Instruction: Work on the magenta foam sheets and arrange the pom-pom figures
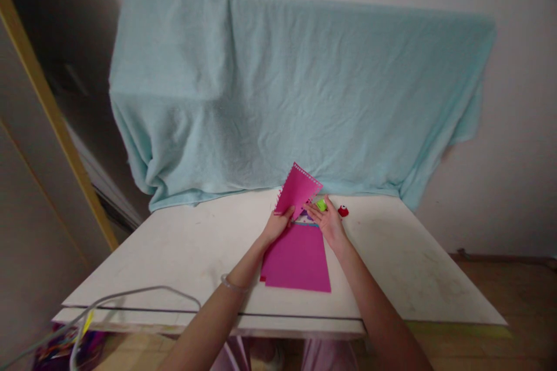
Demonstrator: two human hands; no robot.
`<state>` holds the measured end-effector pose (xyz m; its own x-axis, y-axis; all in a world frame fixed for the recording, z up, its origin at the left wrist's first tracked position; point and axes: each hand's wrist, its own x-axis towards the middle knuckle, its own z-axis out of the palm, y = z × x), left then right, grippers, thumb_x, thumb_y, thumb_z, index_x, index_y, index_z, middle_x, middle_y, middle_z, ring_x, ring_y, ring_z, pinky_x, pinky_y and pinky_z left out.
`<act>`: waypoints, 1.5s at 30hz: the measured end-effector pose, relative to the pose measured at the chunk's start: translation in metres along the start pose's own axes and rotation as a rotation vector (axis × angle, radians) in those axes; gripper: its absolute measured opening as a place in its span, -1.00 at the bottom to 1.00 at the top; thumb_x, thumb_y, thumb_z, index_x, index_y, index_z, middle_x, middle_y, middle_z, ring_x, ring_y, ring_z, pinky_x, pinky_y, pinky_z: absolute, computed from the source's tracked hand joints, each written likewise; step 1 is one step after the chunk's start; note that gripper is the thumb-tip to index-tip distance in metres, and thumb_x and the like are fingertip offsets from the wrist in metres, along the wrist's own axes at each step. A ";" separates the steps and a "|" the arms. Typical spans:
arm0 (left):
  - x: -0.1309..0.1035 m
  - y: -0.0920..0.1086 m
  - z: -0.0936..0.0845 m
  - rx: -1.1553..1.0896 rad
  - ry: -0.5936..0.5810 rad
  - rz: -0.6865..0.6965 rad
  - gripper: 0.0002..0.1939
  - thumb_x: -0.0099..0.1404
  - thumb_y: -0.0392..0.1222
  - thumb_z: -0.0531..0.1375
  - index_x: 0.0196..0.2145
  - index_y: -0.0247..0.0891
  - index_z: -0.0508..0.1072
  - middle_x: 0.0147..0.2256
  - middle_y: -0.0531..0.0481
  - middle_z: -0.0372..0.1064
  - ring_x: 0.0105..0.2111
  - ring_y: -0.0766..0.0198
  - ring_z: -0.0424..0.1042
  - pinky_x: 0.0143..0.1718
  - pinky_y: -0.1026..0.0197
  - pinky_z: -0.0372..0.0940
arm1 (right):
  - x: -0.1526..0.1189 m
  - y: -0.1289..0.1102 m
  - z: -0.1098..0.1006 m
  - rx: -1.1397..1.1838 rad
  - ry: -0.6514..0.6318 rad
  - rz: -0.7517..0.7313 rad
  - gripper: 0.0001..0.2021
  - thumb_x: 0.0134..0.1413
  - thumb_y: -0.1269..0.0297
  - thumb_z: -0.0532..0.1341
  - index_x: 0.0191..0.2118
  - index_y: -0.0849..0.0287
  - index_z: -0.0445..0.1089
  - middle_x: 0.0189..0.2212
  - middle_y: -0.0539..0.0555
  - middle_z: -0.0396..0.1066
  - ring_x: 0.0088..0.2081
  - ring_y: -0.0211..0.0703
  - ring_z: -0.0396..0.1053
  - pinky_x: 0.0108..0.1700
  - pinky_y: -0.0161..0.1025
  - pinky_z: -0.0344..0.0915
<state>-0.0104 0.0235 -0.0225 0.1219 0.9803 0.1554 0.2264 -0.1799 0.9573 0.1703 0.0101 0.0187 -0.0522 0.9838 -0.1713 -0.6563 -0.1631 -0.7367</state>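
Note:
My left hand (281, 224) is closed on the lower corner of a magenta paper piece (299, 186), which it holds tilted above the table; two of its edges are cut in a toothed pattern. My right hand (326, 220) has its fingers spread beside the paper's right side, next to a small bright green object (321, 204). A larger magenta sheet (298, 258) lies flat between my forearms, with a bit of red at its lower left corner. Behind it, partly hidden by my hands, is a white and purple patterned item (306, 217).
A small red object (343, 211) lies right of my right hand on the white table (391, 255). A light blue cloth (313, 87) hangs along the table's back edge. A grey cable (143, 288) crosses the front left corner.

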 end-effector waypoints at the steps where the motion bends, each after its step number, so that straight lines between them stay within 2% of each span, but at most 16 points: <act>1: 0.000 0.000 0.000 0.004 0.002 0.002 -0.48 0.29 0.22 -0.01 -0.61 -0.24 0.26 -0.66 0.09 0.20 -0.60 0.32 0.20 -0.44 0.24 0.10 | 0.000 0.000 0.000 0.000 0.005 0.006 -0.68 0.27 0.07 0.10 -0.27 0.25 0.39 -0.26 0.27 0.55 -0.11 -0.03 0.51 -0.13 -0.21 0.46; 13: -0.003 0.009 -0.002 0.020 -0.006 -0.023 -0.46 0.28 0.23 0.00 -0.64 -0.23 0.25 -0.67 0.08 0.20 -0.59 0.31 0.22 -0.41 0.23 0.12 | 0.002 0.000 -0.002 0.050 0.027 0.005 -0.71 0.25 0.10 0.13 -0.27 0.27 0.36 -0.25 0.32 0.53 -0.11 -0.01 0.51 -0.13 -0.25 0.48; 27: 0.000 0.001 0.000 -0.012 -0.007 0.008 -0.46 0.28 0.24 -0.01 -0.63 -0.23 0.25 -0.66 0.07 0.21 -0.60 0.30 0.21 -0.42 0.23 0.12 | -0.002 -0.002 -0.002 0.046 0.023 -0.061 -0.76 0.19 0.07 0.19 -0.26 0.16 0.33 -0.25 0.24 0.55 -0.08 0.01 0.49 -0.12 -0.17 0.48; 31: -0.002 0.004 -0.001 -0.023 -0.010 0.012 -0.47 0.28 0.24 0.00 -0.62 -0.23 0.25 -0.66 0.08 0.20 -0.60 0.31 0.20 -0.44 0.23 0.10 | -0.001 -0.002 -0.004 0.034 0.046 -0.063 -0.75 0.21 0.07 0.16 -0.28 0.17 0.34 -0.28 0.22 0.55 -0.15 0.00 0.53 -0.16 -0.18 0.49; 38: -0.002 0.006 -0.001 -0.018 -0.025 -0.005 -0.45 0.28 0.26 -0.01 -0.63 -0.23 0.23 -0.67 0.09 0.18 -0.61 0.32 0.18 -0.45 0.23 0.10 | -0.001 0.002 0.001 -0.009 0.083 -0.043 -0.83 0.16 0.18 0.22 -0.26 0.18 0.35 -0.33 0.16 0.55 -0.31 0.00 0.56 -0.30 -0.19 0.49; 42: -0.002 0.009 -0.001 -0.024 -0.033 0.006 -0.47 0.27 0.24 0.00 -0.62 -0.23 0.25 -0.66 0.08 0.19 -0.60 0.32 0.19 -0.45 0.23 0.10 | -0.002 0.004 0.005 -0.019 0.045 -0.016 -0.84 0.12 0.20 0.25 -0.28 0.18 0.34 -0.44 0.10 0.51 -0.35 0.01 0.56 -0.34 -0.21 0.49; 45: -0.003 0.011 -0.001 -0.034 -0.025 0.003 -0.48 0.27 0.24 0.01 -0.61 -0.24 0.25 -0.65 0.08 0.20 -0.61 0.32 0.18 -0.45 0.23 0.10 | -0.003 0.005 0.007 -0.024 0.000 0.017 -0.82 0.11 0.20 0.26 -0.23 0.18 0.35 -0.43 0.09 0.50 -0.36 0.01 0.56 -0.35 -0.21 0.49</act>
<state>-0.0096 0.0191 -0.0124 0.1472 0.9772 0.1528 0.1934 -0.1800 0.9645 0.1624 0.0069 0.0198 -0.0632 0.9808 -0.1843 -0.6367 -0.1818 -0.7493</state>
